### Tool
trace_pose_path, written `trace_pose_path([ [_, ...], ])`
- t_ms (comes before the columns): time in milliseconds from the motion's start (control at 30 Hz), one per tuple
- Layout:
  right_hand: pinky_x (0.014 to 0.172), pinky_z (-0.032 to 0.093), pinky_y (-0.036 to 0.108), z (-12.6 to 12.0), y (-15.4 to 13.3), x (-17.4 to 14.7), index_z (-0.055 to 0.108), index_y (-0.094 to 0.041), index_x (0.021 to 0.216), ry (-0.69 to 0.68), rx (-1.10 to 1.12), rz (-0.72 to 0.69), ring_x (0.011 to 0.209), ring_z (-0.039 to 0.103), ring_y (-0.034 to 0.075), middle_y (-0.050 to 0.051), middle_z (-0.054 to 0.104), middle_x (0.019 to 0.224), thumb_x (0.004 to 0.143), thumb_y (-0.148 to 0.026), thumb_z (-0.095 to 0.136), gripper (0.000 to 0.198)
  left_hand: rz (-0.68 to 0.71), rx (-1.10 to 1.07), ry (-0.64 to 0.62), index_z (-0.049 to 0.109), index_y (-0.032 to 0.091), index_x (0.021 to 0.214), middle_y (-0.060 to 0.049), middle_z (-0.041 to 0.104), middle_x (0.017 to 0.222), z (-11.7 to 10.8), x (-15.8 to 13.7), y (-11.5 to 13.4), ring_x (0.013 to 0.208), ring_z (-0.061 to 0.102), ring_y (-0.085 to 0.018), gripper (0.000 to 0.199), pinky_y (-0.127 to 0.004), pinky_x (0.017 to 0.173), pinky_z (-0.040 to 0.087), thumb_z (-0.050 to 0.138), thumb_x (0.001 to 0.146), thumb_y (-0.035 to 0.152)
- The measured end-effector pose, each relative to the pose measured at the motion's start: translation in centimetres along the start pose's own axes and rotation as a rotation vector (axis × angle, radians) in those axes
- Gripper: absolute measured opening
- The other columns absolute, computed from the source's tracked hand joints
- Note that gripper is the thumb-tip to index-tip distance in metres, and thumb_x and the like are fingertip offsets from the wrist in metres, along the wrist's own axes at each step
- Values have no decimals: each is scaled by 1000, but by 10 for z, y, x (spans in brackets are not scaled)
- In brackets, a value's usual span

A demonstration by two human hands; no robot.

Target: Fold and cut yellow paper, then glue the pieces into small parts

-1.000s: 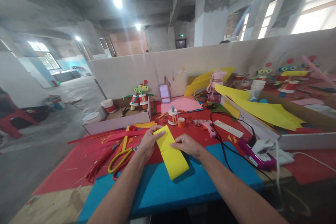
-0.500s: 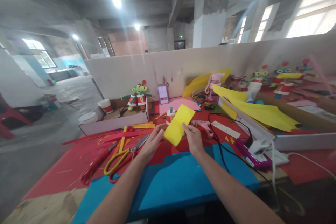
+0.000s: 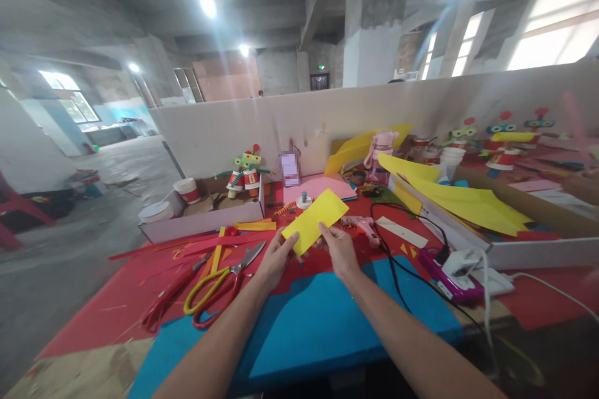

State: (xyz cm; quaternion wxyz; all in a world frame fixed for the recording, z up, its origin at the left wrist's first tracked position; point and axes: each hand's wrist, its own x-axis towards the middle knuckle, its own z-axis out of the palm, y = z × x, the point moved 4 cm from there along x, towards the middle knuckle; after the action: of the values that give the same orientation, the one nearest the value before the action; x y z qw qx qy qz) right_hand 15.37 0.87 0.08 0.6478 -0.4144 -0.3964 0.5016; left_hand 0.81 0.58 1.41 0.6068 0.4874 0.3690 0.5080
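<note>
2 hands: both of mine are closed on the same yellow paper strip (image 3: 316, 215), thumbs uppermost.
Left hand (image 3: 275, 262): I pinch the strip at its near left corner.
Right hand (image 3: 340, 252): I pinch it along its near edge, right of the middle; some of my fingers are hidden under it.
Yellow strip: I hold it slanted, right end farther away, above the red table covering (image 3: 88, 318) and just beyond the blue pad (image 3: 309, 324).
Cup figure (image 3: 304, 201): behind the strip, which hides its lower part.
Left box (image 3: 201, 222): 2 cup figures (image 3: 243, 178) with green heads stand together at its right end, and 1 red-and-white cup (image 3: 188, 190) sits toward its left end.
White tub (image 3: 156, 212): at that box's left corner; I can't tell whether it is inside.
Right box (image 3: 543, 255): large yellow sheets (image 3: 482, 206) lie in it, reaching over its left wall, with blue and red scraps beneath.
White cups (image 3: 452, 158): 1 nested stack at the far side of the right box; I can't tell whether inside or behind.
Pink bottle (image 3: 381, 153): upright between the 2 boxes, contents too unclear to tell.
Glue gun (image 3: 364, 226): lying right of the strip, near a black cord (image 3: 392, 262).
Scissors (image 3: 237, 269): left of my left hand, blades slightly parted.
</note>
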Motion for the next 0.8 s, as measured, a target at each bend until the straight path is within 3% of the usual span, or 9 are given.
trace_pose_path([
  [133, 52, 47, 29, -2, 1, 1, 58, -17, 56, -80, -67, 21, 50, 55, 16, 2, 59, 51, 61, -68, 67, 51, 137, 40, 119, 58, 23, 106, -3, 66, 98, -16, -2, 23, 84, 62, -15, 43, -24, 70, 49, 68, 73, 49],
  [267, 49, 44, 28, 6, 3, -3, 61, -17, 54, -293, -227, 31, 48, 56, 17, 3, 61, 51, 64, -67, 65, 51, 191, 200, 195, 64, 17, 82, -2, 63, 80, -35, -3, 40, 75, 56, -12, 33, -21, 68, 44, 71, 71, 48],
  [367, 48, 42, 28, 8, 1, -6, 62, -16, 53, -331, -376, -22, 47, 58, 18, 4, 62, 51, 68, -66, 60, 52, 195, 326, 135, 63, 17, 75, 2, 56, 67, -35, -3, 42, 63, 49, -9, 32, -20, 62, 40, 71, 71, 47],
  [500, 48, 42, 27, 9, -3, -8, 63, -17, 53, -352, -452, -85, 48, 59, 18, 5, 64, 51, 73, -64, 57, 51, 176, 404, 46, 59, 17, 75, 3, 55, 66, -27, -2, 37, 60, 48, -10, 31, -20, 57, 36, 75, 67, 43],
  [800, 46, 42, 26, 9, -2, -8, 62, -18, 54, -382, -446, -60, 45, 58, 18, 3, 62, 48, 73, -61, 59, 48, 158, 409, 49, 61, 17, 67, 2, 56, 62, -31, 3, 28, 60, 48, -11, 28, -22, 56, 36, 77, 63, 40],
])
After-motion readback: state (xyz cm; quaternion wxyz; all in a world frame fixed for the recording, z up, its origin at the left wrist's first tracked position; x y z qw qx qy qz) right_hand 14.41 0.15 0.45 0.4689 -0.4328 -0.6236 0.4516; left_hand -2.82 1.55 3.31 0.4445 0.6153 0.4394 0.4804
